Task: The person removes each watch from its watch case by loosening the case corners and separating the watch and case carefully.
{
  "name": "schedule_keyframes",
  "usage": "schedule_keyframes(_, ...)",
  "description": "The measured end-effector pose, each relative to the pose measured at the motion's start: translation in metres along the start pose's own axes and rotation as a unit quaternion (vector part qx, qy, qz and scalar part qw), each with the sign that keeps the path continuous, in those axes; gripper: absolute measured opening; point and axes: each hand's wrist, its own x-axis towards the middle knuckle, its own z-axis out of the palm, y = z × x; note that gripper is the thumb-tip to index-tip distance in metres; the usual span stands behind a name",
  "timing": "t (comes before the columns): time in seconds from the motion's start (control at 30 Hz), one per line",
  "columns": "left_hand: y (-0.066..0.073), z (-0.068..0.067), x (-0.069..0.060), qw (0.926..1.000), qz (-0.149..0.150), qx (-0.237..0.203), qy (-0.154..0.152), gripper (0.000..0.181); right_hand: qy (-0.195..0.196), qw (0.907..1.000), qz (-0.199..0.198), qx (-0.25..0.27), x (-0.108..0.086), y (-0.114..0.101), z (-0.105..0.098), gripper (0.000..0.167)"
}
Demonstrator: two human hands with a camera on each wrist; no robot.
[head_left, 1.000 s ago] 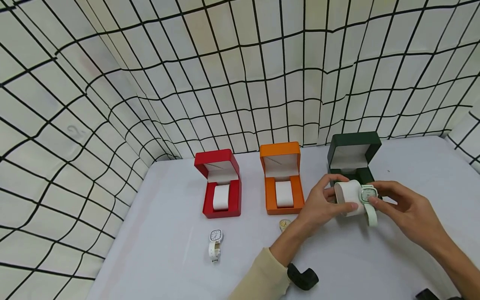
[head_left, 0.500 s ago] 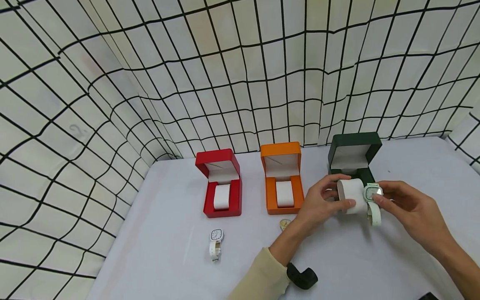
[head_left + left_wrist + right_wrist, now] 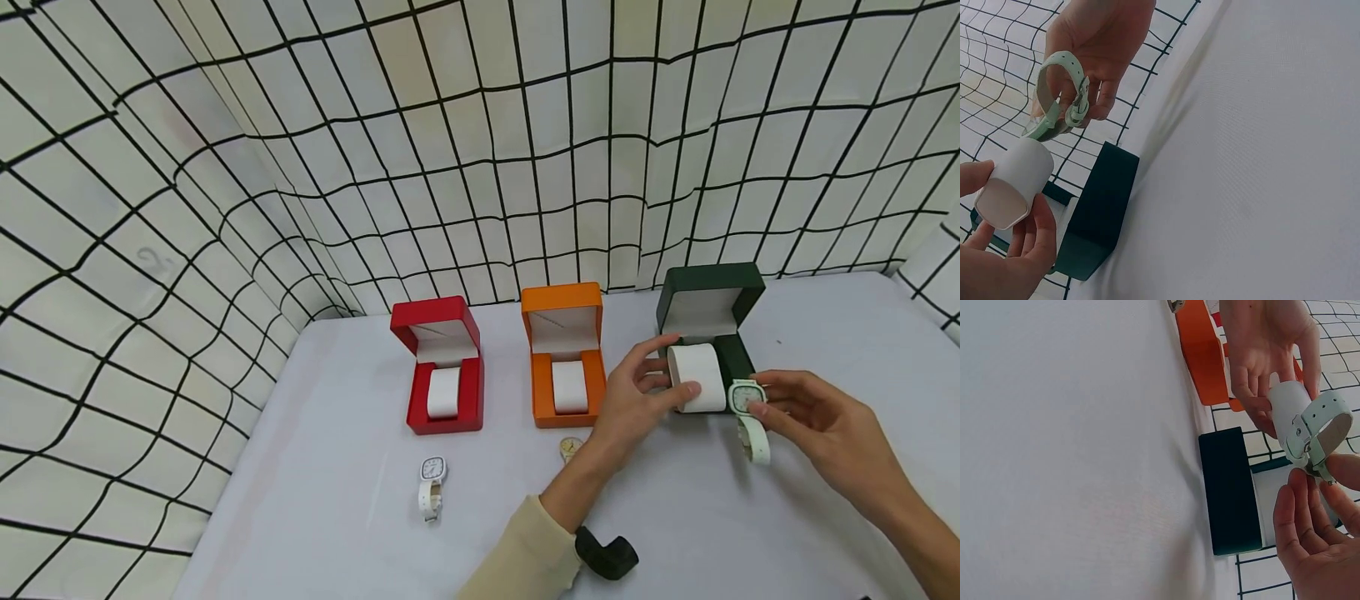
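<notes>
My left hand (image 3: 637, 396) grips a white hollow watch cushion (image 3: 697, 379) between thumb and fingers, just in front of the open dark green watch box (image 3: 708, 287). In the left wrist view the cushion (image 3: 1019, 178) shows its open end. With thumb and fingers my right hand (image 3: 832, 425) pinches a pale green wristwatch (image 3: 746, 398) by its case; the buckled strap dangles below. Watch and cushion are apart in the left wrist view, where the strap (image 3: 1063, 69) forms a closed loop. The right wrist view shows the strap (image 3: 1329, 415) overlapping the cushion (image 3: 1288, 406).
An orange watch box (image 3: 566, 358) and a red watch box (image 3: 442, 367) stand open to the left, each with a white cushion inside. A white wristwatch (image 3: 432, 487) lies in front of the red box. A gold-faced watch (image 3: 570, 448) is partly behind my left forearm. Black netting (image 3: 525, 167) surrounds the table.
The pale green watch has come off the cushion and moved slightly right and down in my right hand. My left hand has shifted the cushion slightly, toward the green box.
</notes>
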Motion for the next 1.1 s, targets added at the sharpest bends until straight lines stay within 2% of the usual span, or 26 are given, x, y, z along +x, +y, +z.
schedule_keyframes(0.23,-0.001,0.001,0.000,0.9998,0.000,-0.006,0.017,0.054,-0.008,0.9998,0.002,-0.021,-0.002,0.004,0.003,0.038)
schedule_keyframes(0.53,0.000,0.002,-0.001,0.9993,-0.007,-0.014,0.035,0.051,-0.037,0.9970,0.042,-0.053,-0.005,0.014,0.004,0.042)
schedule_keyframes(1.1,0.001,0.003,-0.001,0.9987,-0.013,-0.015,0.046,0.049,-0.079,0.9877,0.091,-0.099,-0.016,0.023,0.007,0.040)
